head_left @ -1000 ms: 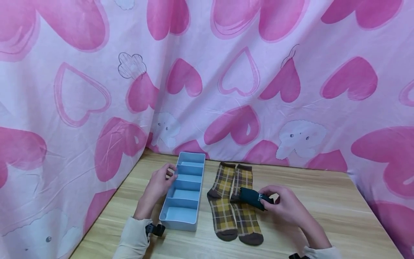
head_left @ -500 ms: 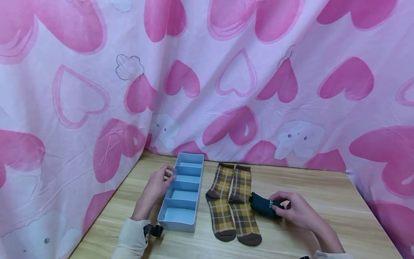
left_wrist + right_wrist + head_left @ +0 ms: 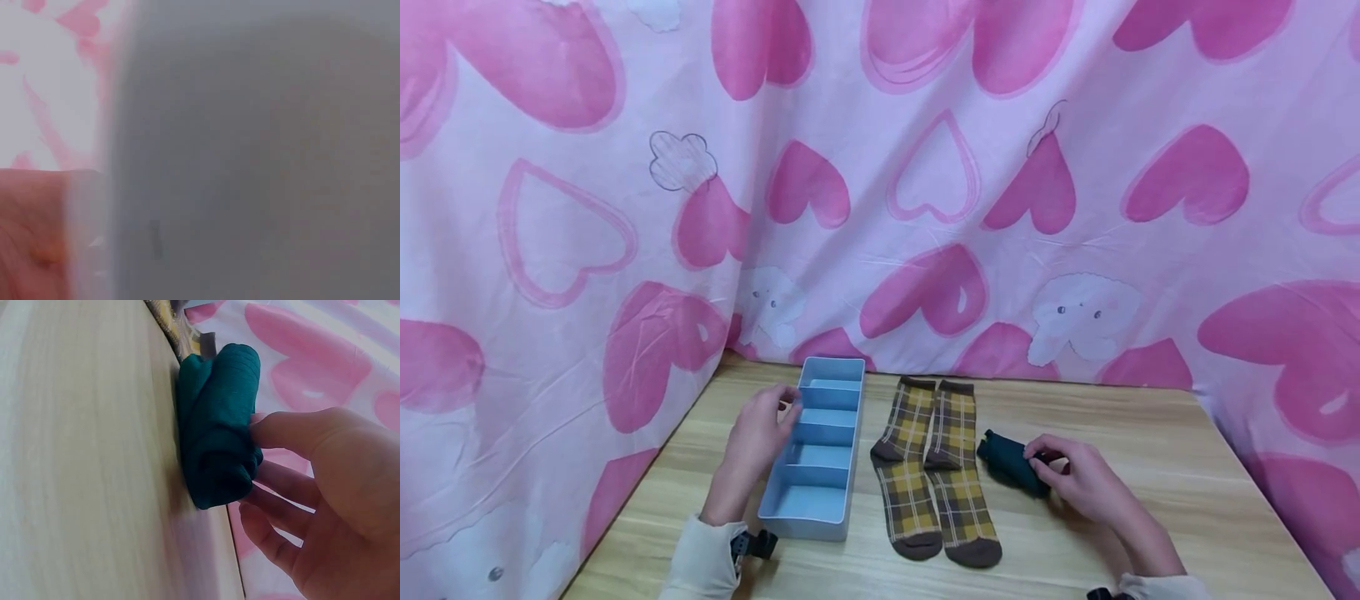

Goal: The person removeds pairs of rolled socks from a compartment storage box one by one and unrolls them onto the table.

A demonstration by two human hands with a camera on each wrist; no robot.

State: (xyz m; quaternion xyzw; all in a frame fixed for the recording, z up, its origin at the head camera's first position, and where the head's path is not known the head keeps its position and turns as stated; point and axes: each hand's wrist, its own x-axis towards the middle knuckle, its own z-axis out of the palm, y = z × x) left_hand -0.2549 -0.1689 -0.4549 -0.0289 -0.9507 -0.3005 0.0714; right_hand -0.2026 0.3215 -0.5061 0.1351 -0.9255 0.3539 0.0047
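Observation:
At the left, a light-blue divided box [image 3: 805, 527] stands lengthwise on the table. My left hand [image 3: 758, 429] holds its left rim with bent fingers; in the left wrist view the box's blurred grey wall [image 3: 250, 156] hides most of that hand. My right hand [image 3: 1086, 477] grips the near end of a dark green rolled pair of socks [image 3: 1009, 460]. The right wrist view shows the thumb against the green roll [image 3: 219, 419] and fingers at its end, close to the tabletop. Between box and roll lie two brown and yellow plaid socks [image 3: 910, 492], flat side by side.
The wooden table [image 3: 1187, 500] meets a pink heart-patterned cloth [image 3: 917, 167] at the back and left side. The box has several compartments, split by thin dividers. Wrist cameras sit at both cuffs.
My right hand has drawn the green roll rightward off the plaid socks and turned it, so its white lettering no longer shows. The left hand stays at the box while the head view shifts slightly.

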